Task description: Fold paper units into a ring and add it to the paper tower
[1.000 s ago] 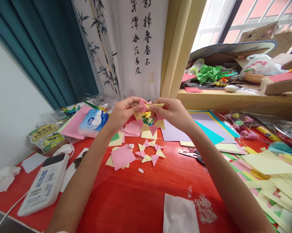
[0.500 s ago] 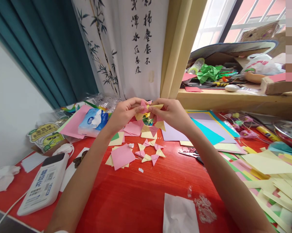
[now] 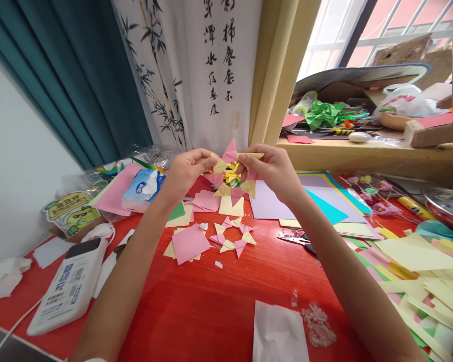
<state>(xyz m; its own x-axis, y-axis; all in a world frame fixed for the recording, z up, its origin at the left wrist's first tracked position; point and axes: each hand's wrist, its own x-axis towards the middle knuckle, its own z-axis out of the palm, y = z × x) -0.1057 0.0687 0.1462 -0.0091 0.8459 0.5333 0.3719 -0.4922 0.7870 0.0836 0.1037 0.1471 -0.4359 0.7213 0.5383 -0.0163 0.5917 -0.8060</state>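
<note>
Between my hands, above the table, is a ring of folded paper [image 3: 237,194] with alternating pink and pale yellow points. My left hand [image 3: 192,168] pinches a yellow point on its left side. At the upper right, my right hand [image 3: 269,166] grips another yellow point. Through the ring's middle, yellow and green paper bits [image 3: 232,175] show behind it. A second, similar paper ring [image 3: 240,247] lies flat on the red table below. To its left rests a stack of pink and yellow square sheets [image 3: 190,243].
A tissue pack [image 3: 143,188] and a white power bank [image 3: 68,286] lie on the left. Scissors [image 3: 296,240], coloured sheets [image 3: 279,201] and a pile of paper strips [image 3: 430,281] are on the right. White paper [image 3: 281,332] lies in front.
My hands have moved slightly apart. The held paper ring is now spread flatter and rounder, with a pink point standing up at its top.
</note>
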